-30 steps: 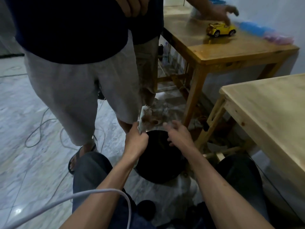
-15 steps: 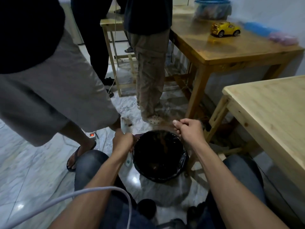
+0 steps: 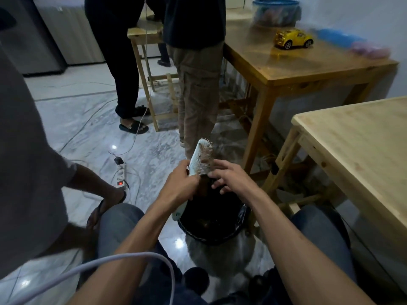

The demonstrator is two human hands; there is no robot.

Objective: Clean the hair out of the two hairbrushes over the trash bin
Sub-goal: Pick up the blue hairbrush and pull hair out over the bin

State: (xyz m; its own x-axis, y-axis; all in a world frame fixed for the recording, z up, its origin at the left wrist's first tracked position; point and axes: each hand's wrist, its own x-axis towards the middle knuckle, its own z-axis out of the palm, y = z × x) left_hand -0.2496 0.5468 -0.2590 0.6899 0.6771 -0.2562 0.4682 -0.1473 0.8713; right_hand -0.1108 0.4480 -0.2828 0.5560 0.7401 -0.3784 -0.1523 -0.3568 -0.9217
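The pale hairbrush [image 3: 201, 158] stands nearly upright over the black-lined trash bin [image 3: 211, 221], bristles facing right, brown hair caught among them. The left hand [image 3: 181, 183] is wrapped around its handle, whose end shows below the fist at the bin's left rim. The right hand [image 3: 231, 179] is at the base of the bristles, fingers bent into them. The bin sits on the marble floor [image 3: 88, 128]. A yellow toy car [image 3: 294, 38] rests on the far tabletop [image 3: 286, 64].
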